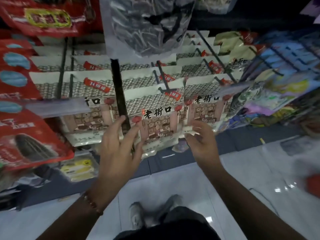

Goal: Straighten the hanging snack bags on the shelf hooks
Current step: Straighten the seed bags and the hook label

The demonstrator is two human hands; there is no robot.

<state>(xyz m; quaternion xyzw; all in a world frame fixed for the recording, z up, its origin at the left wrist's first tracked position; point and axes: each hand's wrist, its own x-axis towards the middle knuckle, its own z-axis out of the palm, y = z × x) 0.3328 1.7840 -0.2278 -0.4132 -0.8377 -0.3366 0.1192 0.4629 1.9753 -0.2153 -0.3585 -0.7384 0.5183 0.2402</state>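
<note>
Three rows of cream snack bags with a tiled-roof picture hang on black hooks (163, 80). The front middle bag (155, 118) hangs lowest. My left hand (119, 144) is spread open against that bag's lower left edge, fingertips touching its face beside a black upright bar (121, 96). My right hand (202, 139) is at the gap between the middle bag and the right front bag (206, 108), with its fingers curled at the right bag's lower left corner. Whether it pinches the corner I cannot tell. The left front bag (86, 118) hangs untouched.
Red snack bags (26, 135) hang at the left, and a clear bag of dark seeds (147, 25) hangs overhead. Colourful blue and purple packs (277, 84) fill the right. A yellow pack (78, 168) lies low at the left. Pale floor tiles (242, 170) and my shoes are below.
</note>
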